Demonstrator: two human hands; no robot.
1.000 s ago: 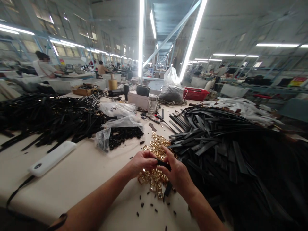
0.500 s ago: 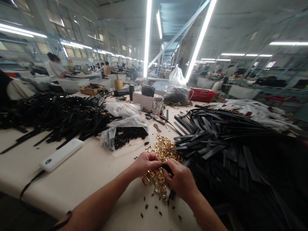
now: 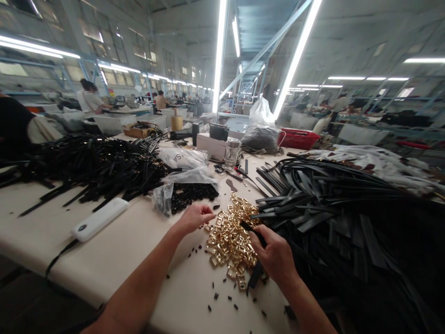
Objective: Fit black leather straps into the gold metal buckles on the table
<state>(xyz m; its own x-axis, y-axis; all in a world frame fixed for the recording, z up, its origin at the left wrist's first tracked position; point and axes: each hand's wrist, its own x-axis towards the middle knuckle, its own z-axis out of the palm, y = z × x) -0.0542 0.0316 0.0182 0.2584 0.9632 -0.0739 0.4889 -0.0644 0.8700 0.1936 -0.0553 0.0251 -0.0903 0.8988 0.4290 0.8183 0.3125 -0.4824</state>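
Note:
My right hand [image 3: 276, 250] grips a black strap [image 3: 247, 226], whose end points up and left over a heap of gold-coloured metal buckles [image 3: 231, 236]. Left of that heap is my left hand [image 3: 194, 218], thumb and fingers drawn together above the table; whatever may be between the fingertips is too small to make out. Just beyond it, a clear plastic bag [image 3: 162, 197] lies open with many small black pieces [image 3: 194, 192] inside. More of these black bits are scattered on the table around the buckles.
A large pile of black straps [image 3: 323, 199] covers the right side, and another black strap pile [image 3: 93, 167] the left. A white oblong device [image 3: 100, 220] with a cord lies front left. Further back stand a glass jar [image 3: 232, 155] and a red basket [image 3: 299, 138]. Other people work behind.
My hands have come apart. The left moved away to the left, off the strap and toward the bag; the right kept the strap and shifted slightly right. The view has swung a little left.

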